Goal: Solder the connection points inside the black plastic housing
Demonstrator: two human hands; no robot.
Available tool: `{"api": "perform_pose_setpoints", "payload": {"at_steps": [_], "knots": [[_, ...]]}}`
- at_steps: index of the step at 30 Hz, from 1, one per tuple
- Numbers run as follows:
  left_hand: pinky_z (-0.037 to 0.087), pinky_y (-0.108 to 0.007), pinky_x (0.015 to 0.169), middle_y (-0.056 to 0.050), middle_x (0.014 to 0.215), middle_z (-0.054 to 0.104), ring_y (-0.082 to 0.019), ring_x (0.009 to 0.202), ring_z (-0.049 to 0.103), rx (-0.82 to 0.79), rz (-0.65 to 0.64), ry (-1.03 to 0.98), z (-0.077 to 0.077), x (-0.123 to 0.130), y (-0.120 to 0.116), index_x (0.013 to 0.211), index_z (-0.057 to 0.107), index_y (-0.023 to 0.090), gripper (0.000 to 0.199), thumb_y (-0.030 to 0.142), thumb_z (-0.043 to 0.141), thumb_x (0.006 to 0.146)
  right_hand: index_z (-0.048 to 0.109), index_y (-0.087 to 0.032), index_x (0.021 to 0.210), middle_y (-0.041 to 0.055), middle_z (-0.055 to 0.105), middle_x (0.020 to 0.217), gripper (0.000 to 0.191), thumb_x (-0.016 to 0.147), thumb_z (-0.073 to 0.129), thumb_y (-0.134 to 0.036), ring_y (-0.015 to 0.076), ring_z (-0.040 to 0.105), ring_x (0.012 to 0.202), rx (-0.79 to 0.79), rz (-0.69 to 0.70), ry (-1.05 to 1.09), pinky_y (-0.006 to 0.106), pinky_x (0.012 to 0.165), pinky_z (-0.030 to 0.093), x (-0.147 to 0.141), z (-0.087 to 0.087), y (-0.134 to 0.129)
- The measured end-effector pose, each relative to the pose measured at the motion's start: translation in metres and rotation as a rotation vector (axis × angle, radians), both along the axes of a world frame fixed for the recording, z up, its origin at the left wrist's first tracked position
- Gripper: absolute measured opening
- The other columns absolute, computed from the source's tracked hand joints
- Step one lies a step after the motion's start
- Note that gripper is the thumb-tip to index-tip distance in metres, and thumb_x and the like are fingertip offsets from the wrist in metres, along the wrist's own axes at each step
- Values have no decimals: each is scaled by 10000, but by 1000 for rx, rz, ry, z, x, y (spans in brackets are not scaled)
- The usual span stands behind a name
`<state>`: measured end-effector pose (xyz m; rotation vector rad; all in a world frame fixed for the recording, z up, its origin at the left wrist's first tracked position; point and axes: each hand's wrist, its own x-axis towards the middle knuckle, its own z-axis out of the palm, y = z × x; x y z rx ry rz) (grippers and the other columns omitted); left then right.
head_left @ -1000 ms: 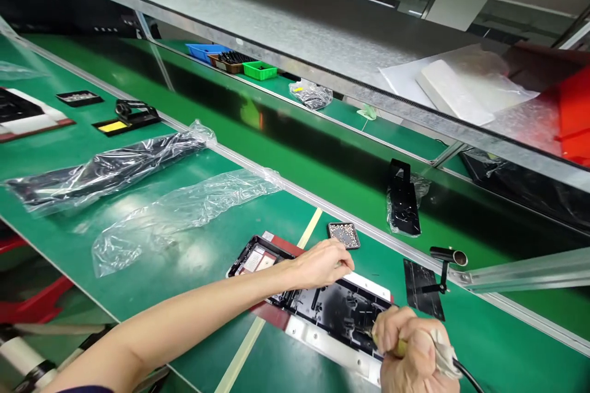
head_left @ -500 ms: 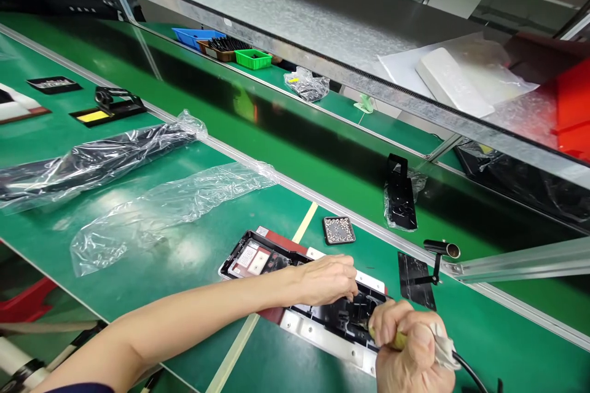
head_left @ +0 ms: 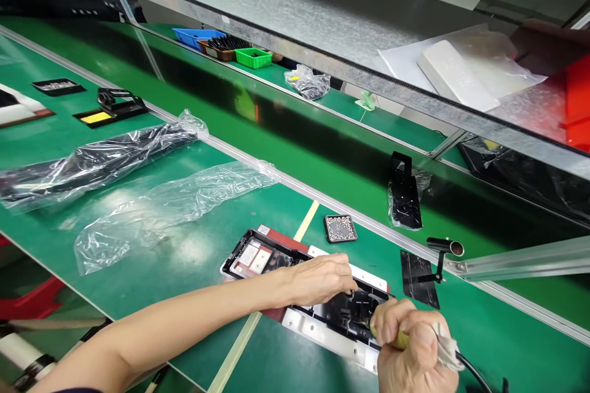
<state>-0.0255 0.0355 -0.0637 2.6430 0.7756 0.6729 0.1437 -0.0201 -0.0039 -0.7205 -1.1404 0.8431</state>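
Head view: both hands work at 1 black casing (head_left: 338, 318), which lies in a holder with 2 pale side strips (head_left: 319, 333)
Right hand: closed round a yellow-handled tool (head_left: 402, 340), its tip hidden near the casing's end
Left hand: fingers (head_left: 341, 276) bunched over the casing's middle; any grip on a part cannot be told
Risk: the tool could slip and mark the casing or touch the nearby left fingers, if the cord (head_left: 472, 373) tugs
Small tray (head_left: 342, 241): many tiny metallic pieces, just beside the holder
Green bin (head_left: 253, 62): a few dark bits
Brown bin (head_left: 220, 56): slim black parts
Blue bin (head_left: 188, 40): contents unclear
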Motion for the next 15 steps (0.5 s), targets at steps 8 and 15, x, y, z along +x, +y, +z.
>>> {"api": "perform_pose_setpoints", "payload": {"at_steps": [8,15], "knots": [[459,-315,792,-91,953,649,-224,930,557,134,18,25,-10,0,-8,1152,656,201,250,62,546,976,506,-186,768,-38,485,549,219,987,509,-200,116,486,471,-13,-7,7,252,450,418,0,-1,-1],[463,-297,834,-66,1049,700,-198,950,561,43,58,-62,-3,-1,-7,1174,684,182,248,96,516,1014,506,-189,764,-38,485,545,224,988,509,-199,119,480,462,-18,-12,0,250,444,415,-2,0,-1]]}}
